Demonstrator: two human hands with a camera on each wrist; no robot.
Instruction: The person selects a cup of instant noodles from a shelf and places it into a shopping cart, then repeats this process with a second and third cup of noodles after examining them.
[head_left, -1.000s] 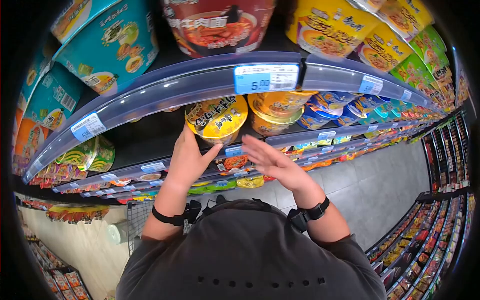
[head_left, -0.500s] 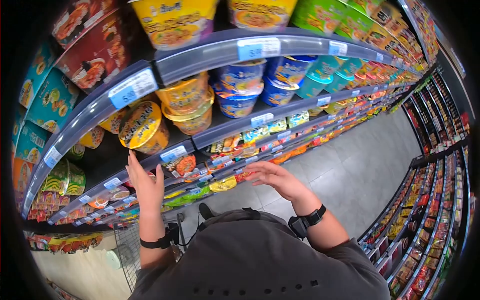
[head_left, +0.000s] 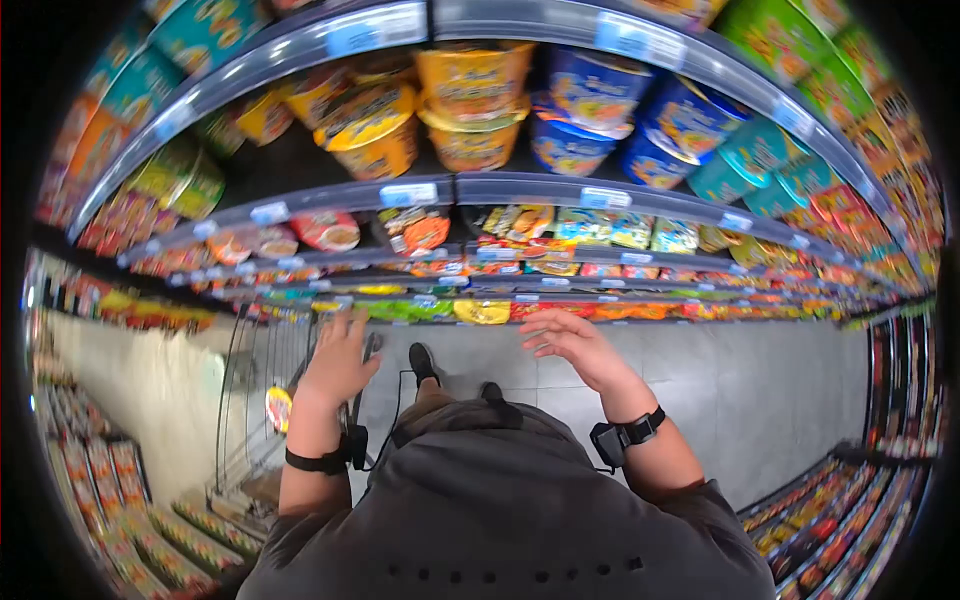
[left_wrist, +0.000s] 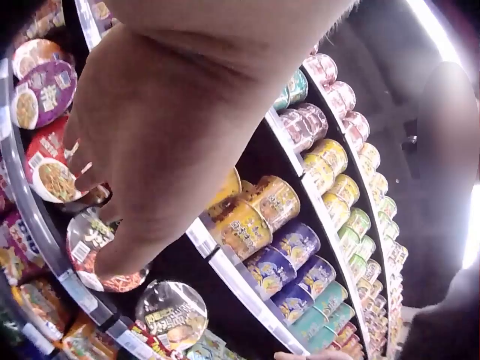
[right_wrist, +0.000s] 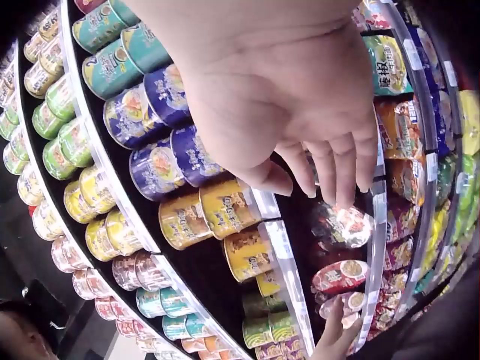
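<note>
In the head view my left hand (head_left: 340, 362) is held out low in front of the shelves, fingers spread, holding nothing. My right hand (head_left: 582, 352) hovers to the right, palm turned inward and fingers loosely extended, also empty. Above the left hand, a yellow instant noodle tub (head_left: 370, 130) sits on a shelf beside a stack of yellow tubs (head_left: 475, 100). In the left wrist view, the left fingers overlap a red noodle bowl (left_wrist: 56, 169) and a dark-lidded bowl (left_wrist: 94, 240). The right wrist view shows the right palm (right_wrist: 292, 112) in front of the shelves.
Blue noodle tubs (head_left: 590, 105) and teal tubs (head_left: 770, 170) continue along the shelf to the right. Price-tagged shelf edges (head_left: 540, 190) jut out in front. A wire shopping cart (head_left: 235, 370) stands at left, with a round yellow-and-red item (head_left: 278, 408). More shelving (head_left: 840, 510) lies behind at right.
My left hand has let go of the yellow noodle tub, which stays on the shelf, and has drawn back and down. My right hand has moved away from the shelf too. The head view has shifted.
</note>
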